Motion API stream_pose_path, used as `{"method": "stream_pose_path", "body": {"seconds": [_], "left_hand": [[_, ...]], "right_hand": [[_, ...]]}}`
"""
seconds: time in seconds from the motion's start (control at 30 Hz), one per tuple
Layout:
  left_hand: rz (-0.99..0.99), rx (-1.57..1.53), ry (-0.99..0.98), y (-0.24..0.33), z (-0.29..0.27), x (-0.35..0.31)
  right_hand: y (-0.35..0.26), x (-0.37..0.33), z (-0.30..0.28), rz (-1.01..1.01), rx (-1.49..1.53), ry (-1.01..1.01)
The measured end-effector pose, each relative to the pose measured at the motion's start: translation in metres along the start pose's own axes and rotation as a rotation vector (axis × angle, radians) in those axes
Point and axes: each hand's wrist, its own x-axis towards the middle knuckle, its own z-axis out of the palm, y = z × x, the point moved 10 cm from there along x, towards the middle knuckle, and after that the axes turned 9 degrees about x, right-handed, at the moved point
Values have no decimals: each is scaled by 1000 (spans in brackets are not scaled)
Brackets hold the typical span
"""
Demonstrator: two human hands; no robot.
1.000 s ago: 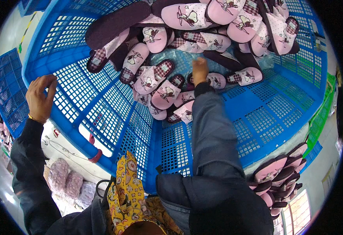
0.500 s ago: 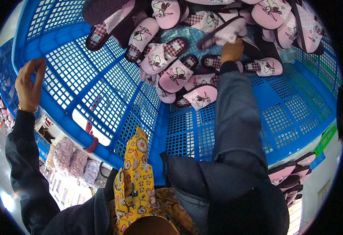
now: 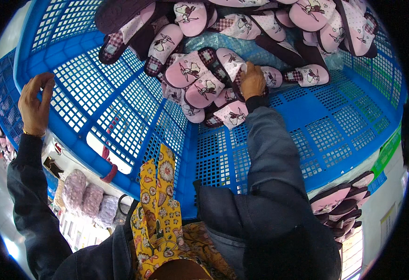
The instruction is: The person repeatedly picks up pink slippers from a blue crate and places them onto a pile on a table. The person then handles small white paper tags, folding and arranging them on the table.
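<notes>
A large blue perforated crate (image 3: pixel 298 112) fills most of the view, tipped toward the person. In its far part lies a heap of pink slippers (image 3: pixel 186 70) with dark soles, checked insoles and a printed figure on the toes; some overlap, others show their soles. Among them sits crumpled clear plastic film (image 3: pixel 214 42). Below, a yellow flowered scarf (image 3: pixel 160 205) hangs over the person's dark jacket (image 3: pixel 279 177). Outside the crate, more pink slippers (image 3: pixel 333 200) are stacked at lower right, and fluffy wrapped bundles (image 3: pixel 83 193) lie at lower left.

The left hand (image 3: pixel 36 105) is at the crate's left rim, fingers bent, thumb apart, holding nothing. The right hand (image 3: pixel 252 80) pinches the side of one slipper (image 3: pixel 230 63) at the near edge of the heap, overlapping its neighbours. Smallest is a red tie (image 3: pixel 109 173) around the crate's edge.
</notes>
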Motion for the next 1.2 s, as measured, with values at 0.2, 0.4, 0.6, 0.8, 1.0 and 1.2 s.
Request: {"method": "stream_pose_path", "body": {"seconds": [0.2, 0.4, 0.6, 0.8, 1.0, 1.2], "left_hand": [[34, -18, 4, 0, 1, 0], [19, -48, -12, -4, 1, -3], [-18, -79, 11, -6, 0, -3], [12, -111, 23, -3, -2, 2], [-17, -73, 27, -5, 0, -2], [27, -57, 59, 2, -6, 0]], "right_hand": [[32, -11, 39, 237, 425, 89], [57, -28, 82, 1091, 876, 167], [-28, 11, 47, 568, 1503, -3], [-61, 2, 99, 244, 877, -606], [-53, -13, 98, 457, 175, -603], [-54, -36, 120, 440, 444, -653]]}}
